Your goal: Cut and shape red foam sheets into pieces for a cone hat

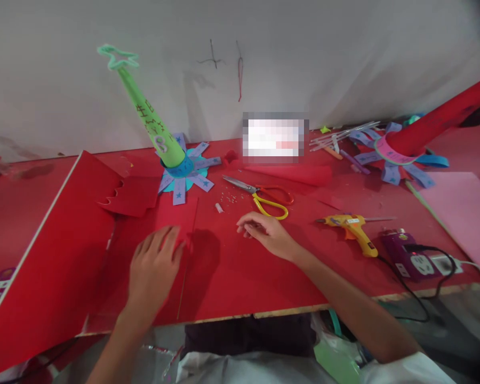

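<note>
My left hand [154,264] is held palm down over red paper [176,213], thumb apart from the slightly bent fingers. Nothing shows in its grip, and a little blur softens it. A thin straight edge runs beside its thumb. My right hand [270,234] hovers low over the red tabletop, or rests on it, with loosely curled fingers and nothing visible in them. Just beyond it lie scissors [256,192] with one yellow and one red handle. A small whitish-pink piece [218,208] and pale crumbs are scattered left of the blades.
A green paper cone [156,128] with a star top stands on purple strips [179,191] at the back. A red cone [444,120] leans at right. A yellow glue gun [356,229] lies near a purple power socket [410,256]. Large red board [44,256] overhangs the left edge.
</note>
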The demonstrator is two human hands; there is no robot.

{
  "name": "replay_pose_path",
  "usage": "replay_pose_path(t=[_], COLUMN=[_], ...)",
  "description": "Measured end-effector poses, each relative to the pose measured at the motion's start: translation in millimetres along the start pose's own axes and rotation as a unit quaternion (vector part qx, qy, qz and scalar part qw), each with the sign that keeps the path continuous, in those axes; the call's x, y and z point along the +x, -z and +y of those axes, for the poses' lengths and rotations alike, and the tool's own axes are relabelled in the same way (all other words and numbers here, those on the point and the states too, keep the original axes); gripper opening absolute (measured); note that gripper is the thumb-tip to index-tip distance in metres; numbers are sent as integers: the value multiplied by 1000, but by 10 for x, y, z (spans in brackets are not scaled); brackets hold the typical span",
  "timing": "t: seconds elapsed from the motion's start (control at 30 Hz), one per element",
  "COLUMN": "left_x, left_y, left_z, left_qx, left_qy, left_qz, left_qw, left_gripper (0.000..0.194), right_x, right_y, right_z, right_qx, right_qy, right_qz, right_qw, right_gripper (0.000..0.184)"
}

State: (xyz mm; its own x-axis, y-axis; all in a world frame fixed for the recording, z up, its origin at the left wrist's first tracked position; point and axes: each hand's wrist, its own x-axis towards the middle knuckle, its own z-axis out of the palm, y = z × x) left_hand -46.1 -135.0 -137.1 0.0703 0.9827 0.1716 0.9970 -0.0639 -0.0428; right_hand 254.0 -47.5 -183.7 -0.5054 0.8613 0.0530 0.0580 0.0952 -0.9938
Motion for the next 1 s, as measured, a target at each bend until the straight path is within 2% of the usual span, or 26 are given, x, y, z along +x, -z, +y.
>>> replay_pose_path(t=[0.1,0.2,0.3,0.37,0.43,0.53,0.67,0.73,0.83,0.87,0.93,1.0], left_x=[-182,-321,-431,-474,-479,-394,-94,111,382,439,482,435], left_y=[80,181,213,191,150,82,8,-29,-111,-149,-237,-323], left_z=[-139,-270,-367,-429,-472,-434,-161,-1,178,219,275,278], left_qx=[47,77,112,133,136,72,-92,-132,-204,-233,-262,-236], left_qy=[110,203,243,233,216,207,163,156,146,130,87,30], left_qz=[-9,-84,-162,-202,-210,-149,-52,-27,5,0,-16,-29], left_qw=[993,972,950,942,944,964,981,979,968,964,961,971], left_gripper=[48,54,52,44,35,26,23,26,50,57,62,62], right_x=[-7,-26,-47,-55,-57,-53,-41,-29,-4,4,19,28], right_y=[2,2,-10,-23,-36,-50,-52,-45,-27,-20,-8,1], right_z=[-14,-47,-81,-90,-87,-71,-55,-41,-5,9,31,40], right_qx=[-3,-3,-12,-11,-9,-19,-43,-54,-63,-66,-75,-79], right_qy=[3,2,-1,-6,-12,-13,-3,2,6,8,12,17], right_qz=[-1,-1,-9,-19,-27,-26,-22,-22,-17,-16,-12,-9], right_qw=[1000,1000,1000,1000,1000,999,999,998,998,998,997,997], right_gripper=[21,23,27,28,28,26,23,21,19,19,19,20])
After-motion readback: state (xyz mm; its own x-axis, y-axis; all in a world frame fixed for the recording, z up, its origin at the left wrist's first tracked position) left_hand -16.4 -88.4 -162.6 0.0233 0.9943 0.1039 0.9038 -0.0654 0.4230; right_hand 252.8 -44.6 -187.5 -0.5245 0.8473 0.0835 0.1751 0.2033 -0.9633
